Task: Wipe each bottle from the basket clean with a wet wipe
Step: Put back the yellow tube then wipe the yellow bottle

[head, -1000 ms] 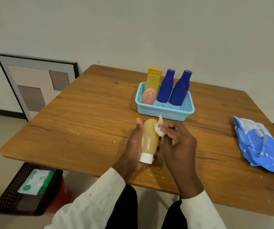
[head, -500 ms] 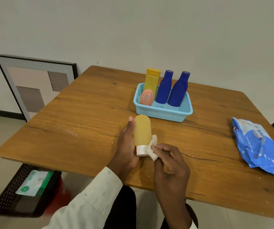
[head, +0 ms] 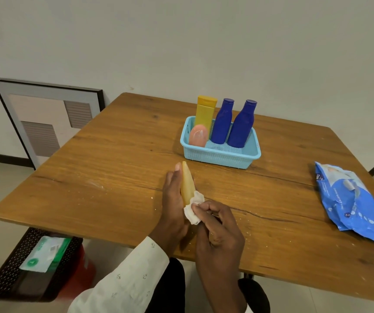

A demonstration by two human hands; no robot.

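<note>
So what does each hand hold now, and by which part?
The left hand holds the yellow tube along its side. The right hand pinches a crumpled wet wipe against the tube's lower end.

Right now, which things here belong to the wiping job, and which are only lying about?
Job: yellow tube in left hand; wet wipe in right hand; basket; its bottles; blue wipes pack.

Lying about: picture frame; black crate under the table.
</note>
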